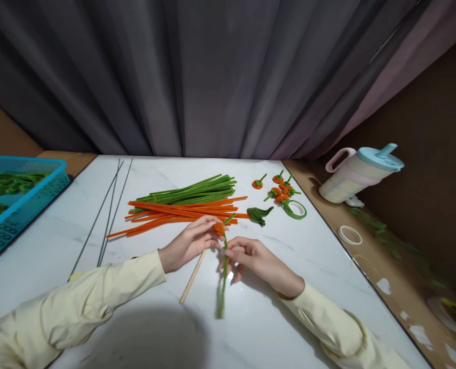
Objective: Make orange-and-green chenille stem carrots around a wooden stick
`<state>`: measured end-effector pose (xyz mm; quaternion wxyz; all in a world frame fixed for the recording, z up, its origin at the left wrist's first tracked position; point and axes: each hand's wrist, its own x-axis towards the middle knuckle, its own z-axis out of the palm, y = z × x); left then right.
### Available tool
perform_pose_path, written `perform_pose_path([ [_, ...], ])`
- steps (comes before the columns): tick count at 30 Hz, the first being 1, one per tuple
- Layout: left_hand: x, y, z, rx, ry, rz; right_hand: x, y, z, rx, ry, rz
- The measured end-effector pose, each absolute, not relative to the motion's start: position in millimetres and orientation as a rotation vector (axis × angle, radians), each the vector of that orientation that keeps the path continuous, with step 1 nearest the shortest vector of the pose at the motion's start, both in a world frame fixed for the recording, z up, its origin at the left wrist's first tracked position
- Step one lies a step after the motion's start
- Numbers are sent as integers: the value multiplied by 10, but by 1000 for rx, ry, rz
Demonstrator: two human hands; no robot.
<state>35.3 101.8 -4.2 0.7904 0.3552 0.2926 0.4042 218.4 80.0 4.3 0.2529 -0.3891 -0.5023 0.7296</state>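
While our left hand (191, 242) pinches the orange bud (219, 228), our right hand (251, 256) grips the green stem (223, 279) at 6 o'clock. If we pull hard, the bud could pop off.

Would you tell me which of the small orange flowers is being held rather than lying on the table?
The orange flower pinched by the left hand, its green stem in the right hand; the finished flowers lie loose further back.

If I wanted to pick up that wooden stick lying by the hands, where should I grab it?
Probably the near end of the wooden stick. It lies flat on the bare white table, while its far end runs under the left hand. Come from above, pinching across its thin width.
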Motion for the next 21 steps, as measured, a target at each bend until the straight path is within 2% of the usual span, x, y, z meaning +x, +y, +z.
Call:
perform_pose_path([
  [4, 328, 1021, -45, 767, 619, 846, 2252, 809, 100, -1040, -1385, 1973],
  [15, 270, 996, -15, 1047, 616, 744, 2469, 850, 139, -825, -1298, 2316],
  [18, 252, 993, -3, 1112, 633, 760, 2492, 848, 115, -824, -1434, 2315],
  [21, 258, 975, -3, 1132, 628, 754, 2523, 855, 103, -962, -1598, 2184],
])
